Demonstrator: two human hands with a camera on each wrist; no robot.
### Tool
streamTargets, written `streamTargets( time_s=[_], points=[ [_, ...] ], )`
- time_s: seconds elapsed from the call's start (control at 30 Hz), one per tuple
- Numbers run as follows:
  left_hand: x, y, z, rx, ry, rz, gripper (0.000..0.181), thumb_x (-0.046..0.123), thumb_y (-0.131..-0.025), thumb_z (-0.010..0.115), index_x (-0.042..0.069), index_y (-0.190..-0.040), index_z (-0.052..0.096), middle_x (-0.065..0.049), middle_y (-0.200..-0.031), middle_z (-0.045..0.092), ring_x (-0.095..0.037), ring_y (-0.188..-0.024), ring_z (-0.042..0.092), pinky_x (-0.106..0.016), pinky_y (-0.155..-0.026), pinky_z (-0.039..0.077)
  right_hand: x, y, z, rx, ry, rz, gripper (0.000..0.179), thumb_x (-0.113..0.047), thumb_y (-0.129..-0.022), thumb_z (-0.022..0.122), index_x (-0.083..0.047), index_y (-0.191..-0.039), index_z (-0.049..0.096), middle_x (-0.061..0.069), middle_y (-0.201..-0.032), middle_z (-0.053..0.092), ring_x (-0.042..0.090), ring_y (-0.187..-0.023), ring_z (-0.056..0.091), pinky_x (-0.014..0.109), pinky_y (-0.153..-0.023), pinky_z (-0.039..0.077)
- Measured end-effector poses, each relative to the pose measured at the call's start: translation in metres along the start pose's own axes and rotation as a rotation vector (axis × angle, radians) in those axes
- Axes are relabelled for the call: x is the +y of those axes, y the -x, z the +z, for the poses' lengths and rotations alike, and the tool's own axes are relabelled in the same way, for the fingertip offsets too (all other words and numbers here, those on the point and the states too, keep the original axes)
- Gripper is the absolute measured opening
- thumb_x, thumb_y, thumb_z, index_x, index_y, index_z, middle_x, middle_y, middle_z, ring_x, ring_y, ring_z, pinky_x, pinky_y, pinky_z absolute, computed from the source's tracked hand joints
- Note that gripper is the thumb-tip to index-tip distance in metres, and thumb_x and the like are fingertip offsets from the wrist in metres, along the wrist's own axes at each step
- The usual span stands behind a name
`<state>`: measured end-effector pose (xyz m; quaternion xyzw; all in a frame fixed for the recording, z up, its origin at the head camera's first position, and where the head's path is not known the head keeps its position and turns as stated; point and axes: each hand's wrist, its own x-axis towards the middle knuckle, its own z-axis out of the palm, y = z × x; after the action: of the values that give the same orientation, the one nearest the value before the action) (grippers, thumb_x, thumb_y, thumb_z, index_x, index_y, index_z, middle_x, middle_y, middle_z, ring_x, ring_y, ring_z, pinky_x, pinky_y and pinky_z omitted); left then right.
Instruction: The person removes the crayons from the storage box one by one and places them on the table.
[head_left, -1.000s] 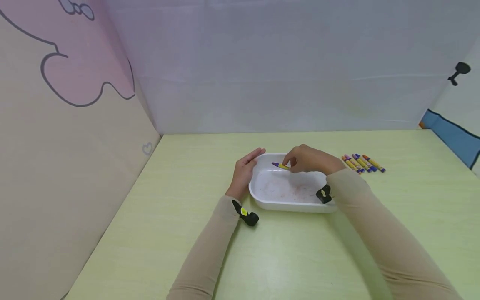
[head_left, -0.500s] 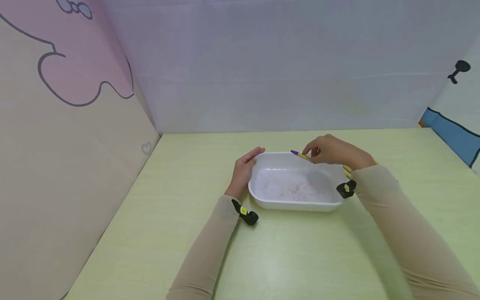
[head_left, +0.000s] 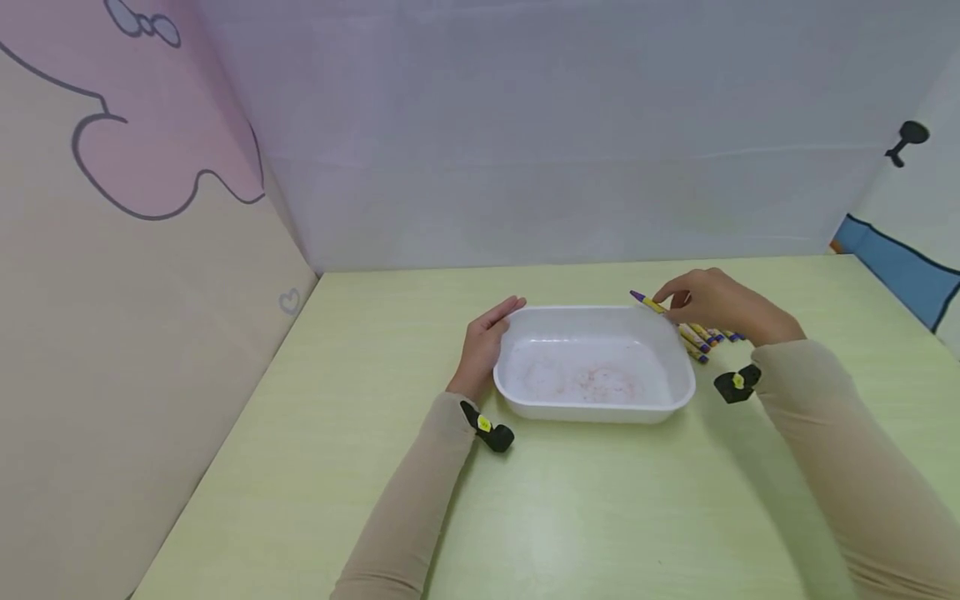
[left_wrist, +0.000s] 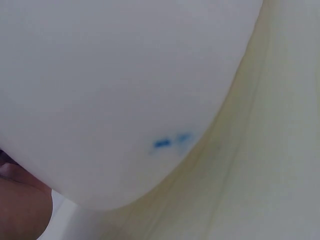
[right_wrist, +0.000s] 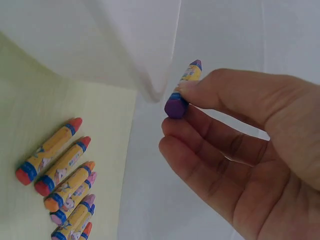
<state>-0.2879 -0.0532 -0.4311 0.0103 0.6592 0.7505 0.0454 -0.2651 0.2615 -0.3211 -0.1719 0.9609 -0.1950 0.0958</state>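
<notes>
Between right thumb and fingers I pinch a purple crayon (right_wrist: pixel 188 82) with a yellow wrapper. In the head view this right hand (head_left: pixel 712 304) is above the far right corner of a white plastic tray (head_left: pixel 592 411), with the crayon's tip pointing to the back left. Several crayons (head_left: pixel 697 340) lie side by side on the table below it; the right wrist view shows red, orange, pink and purple ends among them. My left hand (head_left: pixel 480 350) rests against the tray's left end, fingers stretched along the rim. Only a small part of a hand shows in the left wrist view.
Faint reddish marks show on the tray's floor, and a blue smudge (left_wrist: pixel 162 143) is on its outside. The pale green table (head_left: pixel 375 417) meets a white wall (head_left: pixel 570 133) at the back. A cartoon-printed panel (head_left: pixel 165 333) borders the left side.
My right hand has carried the purple crayon from over the tray's inside to the right, past its far rim to above the other crayons. The left hand has stayed at the tray.
</notes>
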Motion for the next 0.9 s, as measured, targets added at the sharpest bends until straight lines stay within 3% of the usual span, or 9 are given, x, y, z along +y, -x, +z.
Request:
streamTargets(
  time_s=[0.23, 0.53, 0.9],
  points=[
    [-0.001, 0.001, -0.001, 0.005, 0.012, -0.013, 0.037, 0.007, -0.1, 0.043, 0.017, -0.133, 0.058, 0.006, -0.131, 0.062, -0.007, -0.131, 0.048, -0.029, -0.112, 0.038, 0.024, 0.004, 0.007, 0.005, 0.005, 0.056, 0.034, -0.013, -0.089, 0.063, 0.005, -0.118, 0.063, 0.023, -0.1, 0.068, 0.03, -0.085, 0.064, 0.042, -0.066, 0.055],
    [-0.001, 0.0, 0.001, 0.013, 0.009, -0.01, 0.038, 0.006, -0.1, 0.043, 0.017, -0.132, 0.059, 0.005, -0.131, 0.063, -0.008, -0.131, 0.048, -0.028, -0.112, 0.038, 0.056, 0.012, 0.022, -0.002, -0.004, 0.103, 0.037, -0.009, -0.086, 0.064, 0.009, -0.118, 0.061, 0.029, -0.101, 0.066, 0.04, -0.091, 0.063, 0.049, -0.073, 0.055],
    [0.001, 0.001, 0.0, 0.0, 0.001, -0.016, 0.038, 0.007, -0.101, 0.042, 0.016, -0.135, 0.056, 0.006, -0.132, 0.062, -0.007, -0.133, 0.046, -0.028, -0.113, 0.036, 0.072, 0.014, 0.032, -0.004, 0.022, 0.132, 0.036, -0.01, -0.088, 0.064, 0.012, -0.117, 0.06, 0.032, -0.102, 0.065, 0.041, -0.09, 0.062, 0.051, -0.076, 0.054]
  ],
)
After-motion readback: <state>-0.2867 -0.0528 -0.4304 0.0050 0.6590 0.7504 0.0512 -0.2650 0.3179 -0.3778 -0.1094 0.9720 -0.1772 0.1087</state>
